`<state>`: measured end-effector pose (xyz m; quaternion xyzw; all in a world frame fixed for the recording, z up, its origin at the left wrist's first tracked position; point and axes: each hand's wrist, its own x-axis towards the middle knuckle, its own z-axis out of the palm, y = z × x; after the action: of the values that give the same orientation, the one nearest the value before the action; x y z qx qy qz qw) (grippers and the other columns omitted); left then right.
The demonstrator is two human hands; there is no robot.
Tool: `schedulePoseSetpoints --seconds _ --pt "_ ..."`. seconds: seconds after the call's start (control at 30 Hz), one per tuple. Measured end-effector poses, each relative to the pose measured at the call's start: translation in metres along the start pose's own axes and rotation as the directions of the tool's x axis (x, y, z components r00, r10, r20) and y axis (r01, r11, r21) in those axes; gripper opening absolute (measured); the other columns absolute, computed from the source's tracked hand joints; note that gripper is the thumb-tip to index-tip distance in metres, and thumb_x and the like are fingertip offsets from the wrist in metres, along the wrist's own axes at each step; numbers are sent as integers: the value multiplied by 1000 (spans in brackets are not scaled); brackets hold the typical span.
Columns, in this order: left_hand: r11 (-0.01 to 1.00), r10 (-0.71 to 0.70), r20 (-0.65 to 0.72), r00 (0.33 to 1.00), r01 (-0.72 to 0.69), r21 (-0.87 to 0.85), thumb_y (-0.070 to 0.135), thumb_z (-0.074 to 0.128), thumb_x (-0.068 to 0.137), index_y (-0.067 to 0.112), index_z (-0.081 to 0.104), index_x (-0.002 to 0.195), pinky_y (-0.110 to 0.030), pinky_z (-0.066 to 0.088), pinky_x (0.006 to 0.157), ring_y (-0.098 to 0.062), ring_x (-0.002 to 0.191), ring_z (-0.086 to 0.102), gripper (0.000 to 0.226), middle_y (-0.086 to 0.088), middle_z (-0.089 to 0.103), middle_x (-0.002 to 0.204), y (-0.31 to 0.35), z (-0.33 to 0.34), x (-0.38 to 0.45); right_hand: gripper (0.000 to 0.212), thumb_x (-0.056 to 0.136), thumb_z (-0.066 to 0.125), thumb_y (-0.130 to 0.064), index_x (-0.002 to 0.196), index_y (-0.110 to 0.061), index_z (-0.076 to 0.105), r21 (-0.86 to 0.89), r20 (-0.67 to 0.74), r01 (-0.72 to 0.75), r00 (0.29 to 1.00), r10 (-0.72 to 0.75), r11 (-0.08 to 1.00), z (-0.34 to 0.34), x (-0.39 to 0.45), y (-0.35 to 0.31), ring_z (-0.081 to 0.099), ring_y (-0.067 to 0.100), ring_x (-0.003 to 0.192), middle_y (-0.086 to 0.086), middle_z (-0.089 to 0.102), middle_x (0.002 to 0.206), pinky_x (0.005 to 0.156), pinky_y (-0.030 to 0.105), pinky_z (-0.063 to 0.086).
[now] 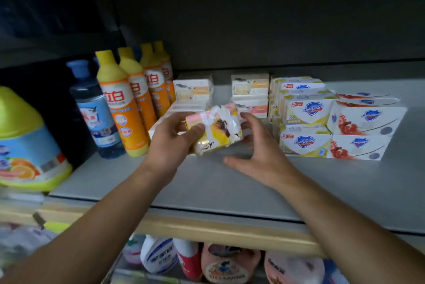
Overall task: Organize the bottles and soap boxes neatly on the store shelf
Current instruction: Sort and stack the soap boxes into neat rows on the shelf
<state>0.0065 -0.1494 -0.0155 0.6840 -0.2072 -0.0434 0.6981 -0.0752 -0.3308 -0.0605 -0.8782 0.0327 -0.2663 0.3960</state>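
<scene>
Soap box [216,131] held above the shelf [207,182], long axis tilted left-to-right, gripped at its left end by left hand [171,140]; right hand [259,155] spread loose, holding nothing, just right of it, nearer the stacked boxes [250,95] behind.

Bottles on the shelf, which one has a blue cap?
The clear blue-tinted bottle, standing left of the front orange bottle. The orange bottles behind it all have yellow caps.

Above the grey shelf [207,182], the left hand [171,143] grips a yellow soap box [217,131]; the right hand [259,152] spreads loosely beside it. Orange bottles [124,104] at nine o'clock, stacked soap boxes [333,120] at three.
</scene>
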Motion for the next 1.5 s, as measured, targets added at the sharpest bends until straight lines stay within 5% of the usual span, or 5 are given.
schedulePoseSetpoints --seconds 0.23,0.33,0.6,1.13,1.5 --pt "887 -323 145 935 352 -298 17 60 94 5 69 101 -35 61 60 -21 77 73 16 -12 75 93 -22 -14 -23 74 68 86 -26 132 -33 52 46 134 148 979 -153 988 0 -7 -11 64 10 98 -2 61 117 85 36 54" --pt "904 -297 183 937 338 -261 29 61 95 9 70 98 -28 55 49 -16 62 68 22 -8 73 79 -21 -17 -24 55 70 84 -35 120 -33 60 110 63 100 992 -107 989 -2 -8 -11 61 -2 77 -8 65 102 67 14 47" --pt "972 -196 158 968 213 -98 57 59 87 6 68 96 -28 52 51 -20 58 61 52 -15 66 71 -22 -13 -33 19 78 65 -54 91 -41 62 183 45 -22 999 13 983 0 -6 -9 67 15 61 -15 66 72 64 38 56" --pt "956 -202 137 970 226 -187 26 70 89 7 69 102 -28 55 54 -19 68 69 23 -11 72 87 -26 -12 -30 64 68 84 -39 124 -36 52 -74 115 111 988 -102 991 -1 -9 -10 55 -9 79 -22 57 101 65 5 37" --pt "994 16 237 971 11 -113 6 68 88 15 56 130 -57 57 79 -37 99 69 45 -21 70 108 -11 0 -51 87 70 79 -48 143 -24 39 -446 160 286 958 -239 848 -18 -22 -39 41 19 125 -3 46 138 102 37 38"
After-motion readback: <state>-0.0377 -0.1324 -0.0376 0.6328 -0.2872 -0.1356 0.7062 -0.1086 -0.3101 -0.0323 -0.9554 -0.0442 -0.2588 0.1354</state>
